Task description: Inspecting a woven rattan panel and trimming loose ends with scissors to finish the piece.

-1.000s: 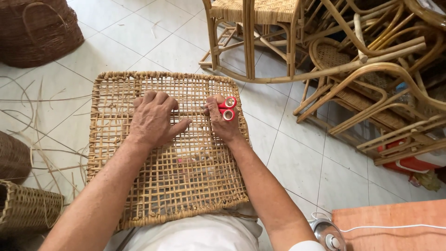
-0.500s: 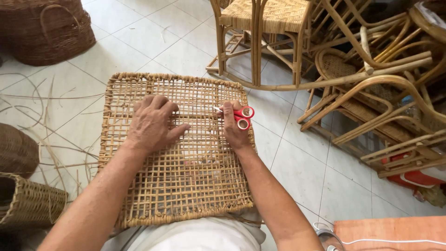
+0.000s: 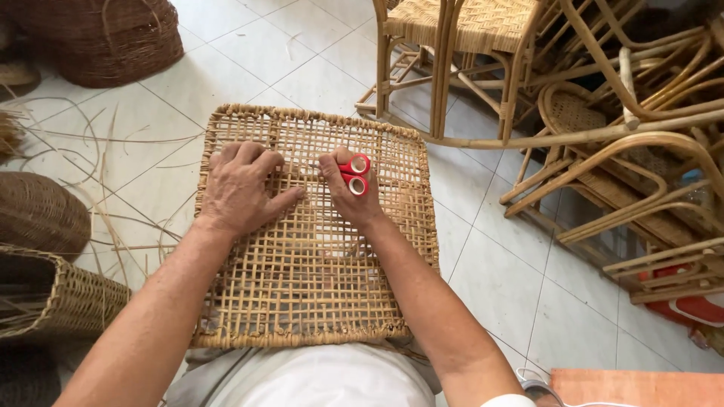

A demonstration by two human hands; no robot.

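Two hands rest on the woven rattan panel (image 3: 317, 286) across my lap. My left hand (image 3: 240, 188) lies flat, fingers spread, at ten o'clock. My right hand (image 3: 348, 192), near twelve, grips red-handled scissors (image 3: 356, 173). Rattan chairs (image 3: 483, 45) stand at two o'clock.

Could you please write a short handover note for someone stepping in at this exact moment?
Left hand: flat on the woven cane panel, fingers spread, holding nothing.
Right hand: gripping red-handled scissors, held at the panel's upper middle; blades hidden.
The panel lies across the lap, its far edge toward the tiled floor.
Done: the open lattice looks woven edge to edge.
Left: probably trimming stray ends; none can be made out from here.
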